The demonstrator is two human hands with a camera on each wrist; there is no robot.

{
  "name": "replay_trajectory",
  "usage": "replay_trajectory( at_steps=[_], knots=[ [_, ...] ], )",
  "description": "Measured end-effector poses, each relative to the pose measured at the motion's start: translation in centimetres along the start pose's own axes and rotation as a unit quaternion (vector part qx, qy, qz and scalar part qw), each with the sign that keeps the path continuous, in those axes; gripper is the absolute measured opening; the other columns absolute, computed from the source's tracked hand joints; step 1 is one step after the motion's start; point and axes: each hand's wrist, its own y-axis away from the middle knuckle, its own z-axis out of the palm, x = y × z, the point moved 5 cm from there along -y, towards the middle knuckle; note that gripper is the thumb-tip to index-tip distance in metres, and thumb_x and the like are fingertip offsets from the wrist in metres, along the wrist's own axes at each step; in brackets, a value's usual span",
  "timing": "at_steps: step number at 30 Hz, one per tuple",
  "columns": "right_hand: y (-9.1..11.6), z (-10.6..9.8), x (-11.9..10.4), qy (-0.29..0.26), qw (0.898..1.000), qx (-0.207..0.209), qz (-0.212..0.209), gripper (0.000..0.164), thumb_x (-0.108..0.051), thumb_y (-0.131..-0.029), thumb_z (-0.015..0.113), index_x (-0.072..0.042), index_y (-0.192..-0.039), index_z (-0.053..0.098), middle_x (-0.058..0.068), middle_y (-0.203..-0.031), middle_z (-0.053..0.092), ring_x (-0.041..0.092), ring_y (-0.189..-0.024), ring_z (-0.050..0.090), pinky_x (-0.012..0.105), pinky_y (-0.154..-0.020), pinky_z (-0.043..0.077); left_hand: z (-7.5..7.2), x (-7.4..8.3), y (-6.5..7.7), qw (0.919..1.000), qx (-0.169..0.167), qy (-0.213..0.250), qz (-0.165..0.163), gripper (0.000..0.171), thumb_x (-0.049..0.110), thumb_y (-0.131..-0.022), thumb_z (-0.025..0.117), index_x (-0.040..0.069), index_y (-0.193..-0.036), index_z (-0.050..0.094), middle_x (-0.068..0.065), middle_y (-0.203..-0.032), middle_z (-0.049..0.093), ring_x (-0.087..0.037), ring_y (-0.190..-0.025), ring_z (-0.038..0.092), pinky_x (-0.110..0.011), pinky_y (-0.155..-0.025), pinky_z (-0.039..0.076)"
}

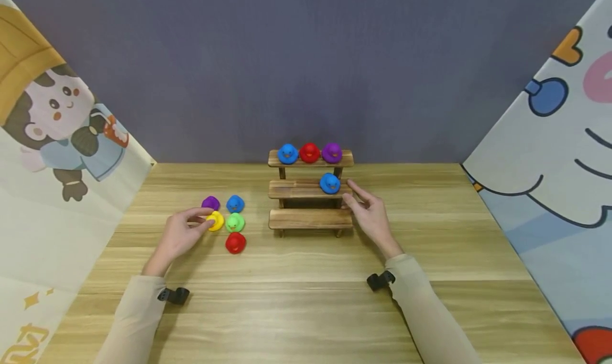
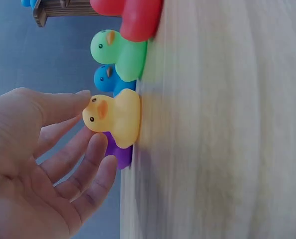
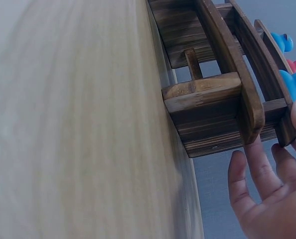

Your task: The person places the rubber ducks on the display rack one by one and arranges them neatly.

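Observation:
My left hand (image 1: 184, 230) pinches a yellow rubber duck (image 2: 123, 117) by its head, with the thumb on one side and fingers on the other; the duck stands on the table. Close around it are purple (image 1: 210, 203), blue (image 1: 235, 204), green (image 1: 234, 222) and red (image 1: 235, 243) rubber ducks. At the right end of a three-tier wooden shelf (image 1: 308, 219), my right hand (image 1: 372, 215) holds the end of the middle plank between thumb and fingers. A blue duck (image 1: 330, 183) sits near that end. Part of the right hand is cut off in its wrist view.
On the top tier stand a blue duck (image 1: 287, 154), a red duck (image 1: 309, 153) and a purple duck (image 1: 332, 153). A grey wall (image 1: 306, 61) rises behind the wooden table (image 1: 306, 305), and printed panels flank both sides.

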Motion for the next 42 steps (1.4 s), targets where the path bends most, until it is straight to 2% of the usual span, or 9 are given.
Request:
replay_trajectory(
  at_steps=[4, 8, 17, 21, 26, 32, 35, 38, 42],
  knots=[
    [0.02, -0.09, -0.05, -0.006, 1.0, 0.007, 0.003, 0.049, -0.023, -0.105, 0.071, -0.011, -0.151, 0.06, 0.01, -0.159, 0.056, 0.0, -0.085, 0.078, 0.017, -0.062, 0.055, 0.08, -0.28, 0.04, 1.0, -0.001, -0.009, 0.003, 0.036, 0.014, -0.101, 0.074, -0.002, -0.132, 0.071, -0.029, -0.124, 0.074, -0.047, -0.108, 0.074, -0.057, -0.091, 0.062],
    [0.06, -0.18, -0.05, -0.01, 1.0, 0.008, 0.01, 0.049, -0.023, -0.105, 0.071, -0.011, -0.151, 0.059, 0.009, -0.159, 0.055, -0.003, -0.085, 0.077, 0.014, -0.06, 0.052, 0.03, -0.49, 0.05, 0.9999, -0.004, -0.011, 0.0, 0.037, 0.017, -0.101, 0.075, -0.001, -0.133, 0.072, -0.027, -0.123, 0.075, -0.046, -0.108, 0.074, -0.054, -0.091, 0.061],
    [-0.05, -0.28, 0.2, 0.002, 1.0, 0.01, 0.012, 0.049, -0.026, -0.105, 0.071, -0.014, -0.152, 0.06, 0.007, -0.159, 0.056, 0.009, -0.088, 0.08, 0.016, -0.048, 0.039, 0.02, -0.5, 0.03, 0.9999, -0.007, -0.012, -0.002, 0.037, 0.017, -0.1, 0.076, 0.001, -0.133, 0.072, -0.027, -0.123, 0.076, -0.044, -0.107, 0.075, -0.047, -0.087, 0.062],
    [-0.02, -0.16, 0.07, 0.004, 1.0, 0.01, 0.013, 0.05, -0.027, -0.105, 0.071, -0.015, -0.152, 0.06, 0.007, -0.159, 0.056, 0.004, -0.086, 0.079, 0.017, -0.047, 0.035, -0.01, -0.53, 0.1, 0.9999, -0.005, -0.013, -0.002, 0.036, 0.016, -0.1, 0.076, 0.0, -0.133, 0.072, -0.027, -0.123, 0.075, -0.043, -0.107, 0.075, -0.043, -0.086, 0.062],
    [0.02, -0.02, -0.18, 0.004, 1.0, 0.009, 0.018, 0.05, -0.027, -0.104, 0.072, -0.015, -0.152, 0.06, 0.006, -0.16, 0.056, -0.004, -0.083, 0.076, 0.017, -0.047, 0.035, -0.03, -0.61, 0.15, 0.9999, -0.002, -0.014, 0.002, 0.037, 0.016, -0.1, 0.076, 0.0, -0.133, 0.072, -0.028, -0.124, 0.075, -0.043, -0.106, 0.075, -0.05, -0.088, 0.063],
    [-0.03, -0.01, -0.37, -0.003, 1.0, 0.007, 0.019, 0.05, -0.025, -0.104, 0.072, -0.014, -0.152, 0.059, 0.007, -0.16, 0.055, -0.003, -0.083, 0.076, 0.017, -0.047, 0.036, -0.14, -0.5, 0.26, 0.9999, 0.011, -0.011, 0.006, 0.037, 0.018, -0.101, 0.075, 0.0, -0.133, 0.072, -0.028, -0.124, 0.075, -0.043, -0.105, 0.076, -0.055, -0.09, 0.063],
    [-0.07, -0.03, -0.3, -0.006, 1.0, 0.005, 0.016, 0.05, -0.024, -0.105, 0.071, -0.013, -0.152, 0.059, 0.007, -0.16, 0.055, 0.001, -0.084, 0.078, 0.017, -0.048, 0.038, -0.27, -0.39, 0.34, 0.9997, 0.019, -0.008, 0.012, 0.036, 0.017, -0.101, 0.075, 0.0, -0.132, 0.073, -0.027, -0.126, 0.075, -0.041, -0.105, 0.076, -0.049, -0.089, 0.064],
    [-0.12, -0.03, -0.1, -0.007, 1.0, 0.006, 0.013, 0.05, -0.025, -0.105, 0.071, -0.013, -0.152, 0.059, 0.008, -0.159, 0.056, 0.005, -0.085, 0.079, 0.017, -0.048, 0.039, -0.42, -0.25, 0.39, 0.9995, 0.027, -0.003, 0.018, 0.035, 0.016, -0.1, 0.076, 0.0, -0.131, 0.073, -0.026, -0.127, 0.075, -0.039, -0.103, 0.076, -0.027, -0.085, 0.064],
    [-0.09, -0.04, 0.13, -0.004, 1.0, 0.007, 0.012, 0.05, -0.027, -0.104, 0.072, -0.014, -0.151, 0.06, 0.008, -0.159, 0.056, 0.006, -0.085, 0.079, 0.017, -0.045, 0.034, -0.5, -0.06, 0.36, 0.9992, 0.033, -0.006, 0.021, 0.034, 0.015, -0.1, 0.076, 0.0, -0.131, 0.073, -0.025, -0.127, 0.075, -0.038, -0.103, 0.076, -0.013, -0.081, 0.058]
  ],
)
